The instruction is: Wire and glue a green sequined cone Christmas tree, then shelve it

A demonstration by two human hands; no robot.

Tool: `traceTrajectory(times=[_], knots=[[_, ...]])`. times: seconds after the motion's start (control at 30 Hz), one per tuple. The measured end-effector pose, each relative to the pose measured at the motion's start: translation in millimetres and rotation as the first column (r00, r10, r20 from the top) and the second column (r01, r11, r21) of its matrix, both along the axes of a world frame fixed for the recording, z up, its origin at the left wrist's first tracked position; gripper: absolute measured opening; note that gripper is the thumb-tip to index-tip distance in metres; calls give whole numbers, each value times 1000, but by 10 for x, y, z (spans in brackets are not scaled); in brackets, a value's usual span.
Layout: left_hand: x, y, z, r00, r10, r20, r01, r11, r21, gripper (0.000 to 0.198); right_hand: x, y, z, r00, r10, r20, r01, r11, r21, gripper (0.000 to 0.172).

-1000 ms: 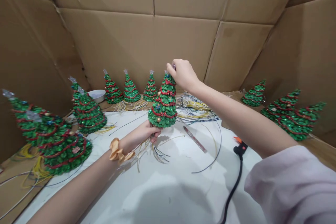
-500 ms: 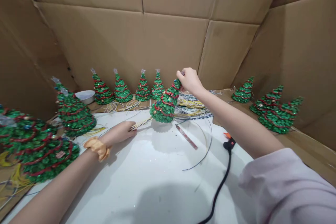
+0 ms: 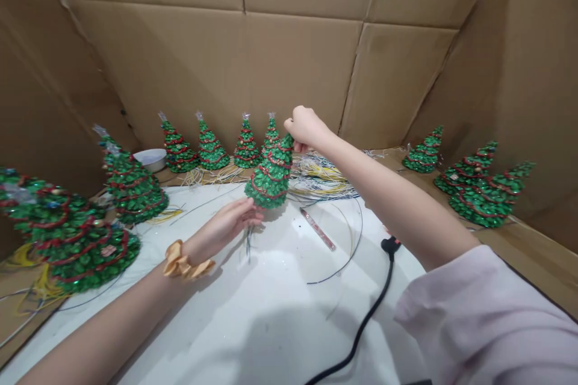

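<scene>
A small green sequinned Christmas tree (image 3: 270,175) with red garland hangs just above the white table (image 3: 253,313). My right hand (image 3: 303,127) is closed on its tip and holds it slightly tilted. My left hand (image 3: 230,224), with an orange scrunchie (image 3: 183,264) on the wrist, is under the tree's base, fingers on the thin wires (image 3: 249,240) that trail down from it.
Finished trees stand in a row at the back (image 3: 212,147), large ones at the left (image 3: 76,240) and more at the right (image 3: 478,189). A wire bundle (image 3: 323,177), a white bowl (image 3: 151,159), a thin stick (image 3: 318,228) and a black cable (image 3: 361,325) lie around. Cardboard walls enclose everything.
The tree went from upright in both hands to tilted over by its tip, then back nearly upright. My left hand let go of the wires, then returned under the base.
</scene>
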State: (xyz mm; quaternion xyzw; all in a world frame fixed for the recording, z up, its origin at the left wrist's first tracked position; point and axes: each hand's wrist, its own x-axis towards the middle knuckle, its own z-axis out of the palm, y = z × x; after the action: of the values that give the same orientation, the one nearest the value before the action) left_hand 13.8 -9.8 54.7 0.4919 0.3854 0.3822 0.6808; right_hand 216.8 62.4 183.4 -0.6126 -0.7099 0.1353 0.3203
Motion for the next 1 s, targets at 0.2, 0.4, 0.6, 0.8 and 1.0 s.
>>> traceTrajectory(times=[0.2, 0.4, 0.6, 0.8, 1.0], knots=[[6, -1, -58, 975, 168, 144, -156, 983, -92, 26, 87, -69, -98, 991, 55, -122, -67, 993, -101, 21], [87, -143, -5, 924, 297, 240, -247, 944, -218, 34, 201, -216, -270, 935, 74, -348, -173, 949, -265, 22], [64, -278, 12, 921, 297, 252, -243, 944, -223, 34, 316, -480, -541, 846, 88, -526, -247, 939, -239, 20], [40, -453, -59, 933, 220, 286, -163, 964, -209, 36, 363, -621, -838, 767, 27, -641, -225, 947, -230, 18], [-11, -582, -137, 946, 145, 291, -113, 986, -122, 46, 348, -718, -977, 681, 0, -732, -266, 932, -247, 17]])
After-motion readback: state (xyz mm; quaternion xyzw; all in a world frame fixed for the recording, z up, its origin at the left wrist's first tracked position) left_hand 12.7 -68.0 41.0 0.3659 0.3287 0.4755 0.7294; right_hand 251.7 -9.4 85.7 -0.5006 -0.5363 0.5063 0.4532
